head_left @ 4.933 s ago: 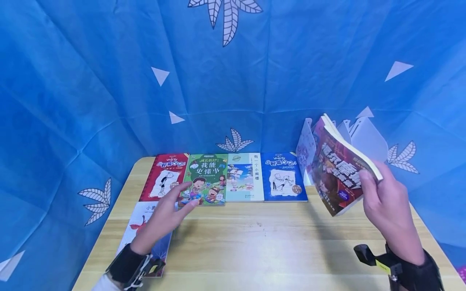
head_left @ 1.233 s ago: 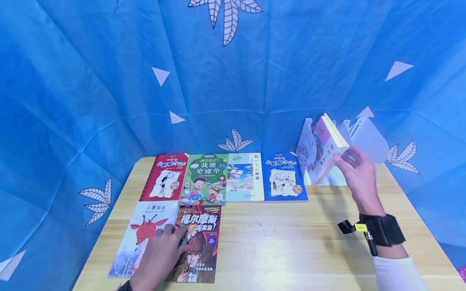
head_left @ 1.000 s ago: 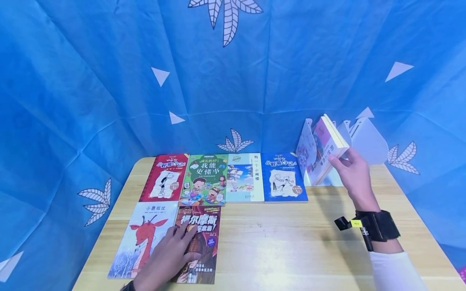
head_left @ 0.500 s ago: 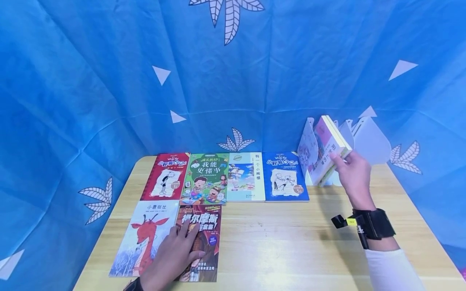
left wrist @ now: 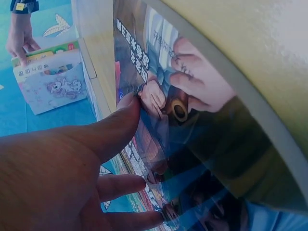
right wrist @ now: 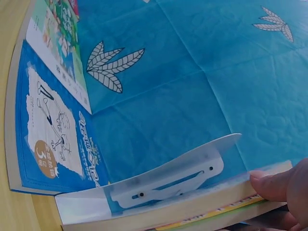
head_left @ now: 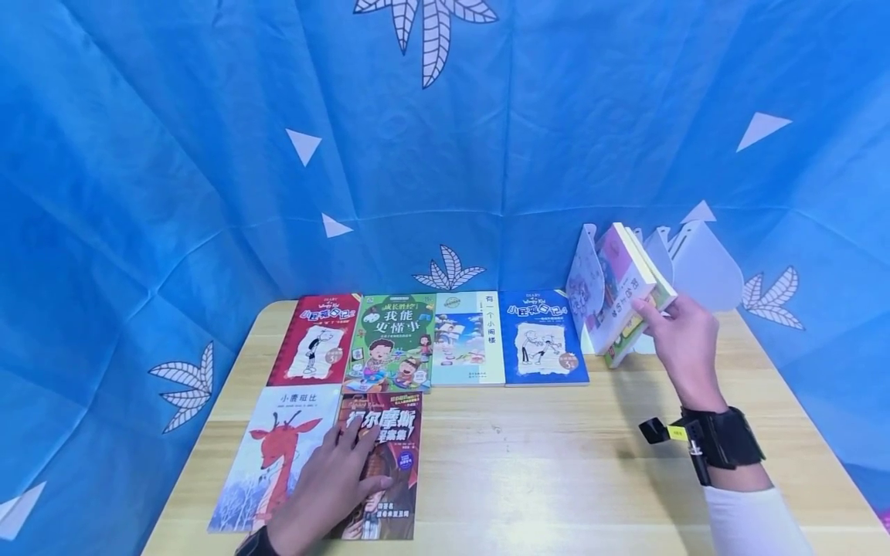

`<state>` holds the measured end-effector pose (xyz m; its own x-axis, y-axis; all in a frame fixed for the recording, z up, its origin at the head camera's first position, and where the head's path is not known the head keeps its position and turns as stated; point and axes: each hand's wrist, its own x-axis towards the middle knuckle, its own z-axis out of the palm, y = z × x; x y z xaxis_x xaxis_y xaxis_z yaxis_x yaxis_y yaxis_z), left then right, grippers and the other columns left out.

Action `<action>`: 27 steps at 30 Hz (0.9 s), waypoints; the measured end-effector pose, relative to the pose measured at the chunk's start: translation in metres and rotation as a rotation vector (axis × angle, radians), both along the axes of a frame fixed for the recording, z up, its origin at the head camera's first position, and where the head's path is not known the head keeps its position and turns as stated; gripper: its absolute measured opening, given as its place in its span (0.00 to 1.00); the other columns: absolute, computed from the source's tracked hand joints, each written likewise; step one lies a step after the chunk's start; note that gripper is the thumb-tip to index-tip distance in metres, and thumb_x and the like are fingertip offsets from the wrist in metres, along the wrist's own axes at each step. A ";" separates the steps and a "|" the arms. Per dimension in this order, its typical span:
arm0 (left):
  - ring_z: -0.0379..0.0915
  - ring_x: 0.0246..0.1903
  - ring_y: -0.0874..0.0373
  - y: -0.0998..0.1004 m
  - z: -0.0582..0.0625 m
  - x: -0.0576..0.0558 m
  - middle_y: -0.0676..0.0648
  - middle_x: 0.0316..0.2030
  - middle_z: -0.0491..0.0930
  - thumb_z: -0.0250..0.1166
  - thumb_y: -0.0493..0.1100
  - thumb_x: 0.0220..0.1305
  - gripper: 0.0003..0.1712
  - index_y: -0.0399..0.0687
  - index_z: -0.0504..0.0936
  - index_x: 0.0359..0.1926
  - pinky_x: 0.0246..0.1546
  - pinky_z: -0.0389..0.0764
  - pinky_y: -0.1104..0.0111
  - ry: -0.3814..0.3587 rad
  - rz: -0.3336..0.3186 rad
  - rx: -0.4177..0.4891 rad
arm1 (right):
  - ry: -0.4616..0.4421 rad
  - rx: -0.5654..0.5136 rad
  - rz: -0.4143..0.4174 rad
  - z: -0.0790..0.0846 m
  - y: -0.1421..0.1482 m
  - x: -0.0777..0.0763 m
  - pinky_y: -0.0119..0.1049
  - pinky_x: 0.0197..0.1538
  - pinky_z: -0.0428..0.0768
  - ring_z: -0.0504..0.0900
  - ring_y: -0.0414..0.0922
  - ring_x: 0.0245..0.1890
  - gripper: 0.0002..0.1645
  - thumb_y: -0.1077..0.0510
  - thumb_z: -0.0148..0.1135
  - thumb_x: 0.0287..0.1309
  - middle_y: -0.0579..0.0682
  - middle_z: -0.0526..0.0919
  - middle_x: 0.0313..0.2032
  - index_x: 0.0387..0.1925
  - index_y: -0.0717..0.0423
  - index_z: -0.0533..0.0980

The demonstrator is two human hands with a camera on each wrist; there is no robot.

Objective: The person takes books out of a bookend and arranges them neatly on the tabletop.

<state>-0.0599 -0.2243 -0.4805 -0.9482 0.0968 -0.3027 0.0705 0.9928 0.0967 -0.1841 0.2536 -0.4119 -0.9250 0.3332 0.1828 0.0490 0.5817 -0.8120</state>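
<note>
My left hand (head_left: 330,479) lies with relaxed, spread fingers on a dark-red paperback (head_left: 399,490) with a detective on its cover. Beside it is a pale book with a red deer (head_left: 281,440). At the right, my right hand (head_left: 684,344) grips a green-covered book (head_left: 626,344) standing in a white desktop bookend (head_left: 587,270). A thicker white-spined book (head_left: 619,301) leans there next to it, and the green one juts out further toward me. In the right wrist view my thumb (right wrist: 272,185) lies along the books' edges; the other fingers are mostly hidden.
A back row of flat books runs along the curtain: red (head_left: 316,340), green (head_left: 389,344), pale blue (head_left: 467,340) and dark blue (head_left: 545,340). More white bookend dividers (head_left: 705,266) stand at the right. A blue patterned curtain (head_left: 445,154) surrounds the wooden table (head_left: 514,463).
The dark-red paperback, earlier in my right hand, now lies flat beside the deer book. My right hand went back to the bookend, and the green-covered book has slid partly out toward me.
</note>
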 end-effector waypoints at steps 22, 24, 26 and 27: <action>0.52 0.79 0.34 0.001 0.001 -0.007 0.41 0.78 0.64 0.72 0.69 0.59 0.53 0.52 0.64 0.78 0.70 0.67 0.31 0.020 0.038 0.293 | 0.362 0.341 -0.112 0.020 0.006 0.041 0.26 0.11 0.53 0.54 0.15 0.13 0.19 0.60 0.64 0.70 0.78 0.84 0.31 0.35 0.78 0.79; 0.53 0.80 0.37 0.000 0.000 -0.009 0.43 0.77 0.64 0.72 0.68 0.59 0.55 0.52 0.63 0.79 0.71 0.66 0.32 0.024 0.048 0.385 | 0.373 0.343 -0.108 0.024 0.008 0.046 0.26 0.11 0.52 0.55 0.15 0.13 0.18 0.60 0.63 0.70 0.78 0.85 0.33 0.41 0.77 0.80; 0.55 0.79 0.39 -0.001 0.001 -0.011 0.44 0.78 0.64 0.72 0.68 0.59 0.55 0.54 0.61 0.80 0.72 0.66 0.34 0.033 0.047 0.453 | 0.363 0.346 -0.114 0.028 0.011 0.052 0.27 0.10 0.52 0.54 0.16 0.12 0.18 0.59 0.63 0.71 0.78 0.85 0.33 0.44 0.77 0.80; 0.57 0.79 0.39 -0.001 0.001 -0.012 0.44 0.78 0.64 0.72 0.68 0.59 0.55 0.55 0.61 0.80 0.72 0.67 0.34 0.036 0.050 0.487 | 0.354 0.348 -0.117 0.030 0.013 0.055 0.28 0.10 0.52 0.55 0.18 0.11 0.18 0.59 0.62 0.71 0.78 0.85 0.34 0.47 0.76 0.81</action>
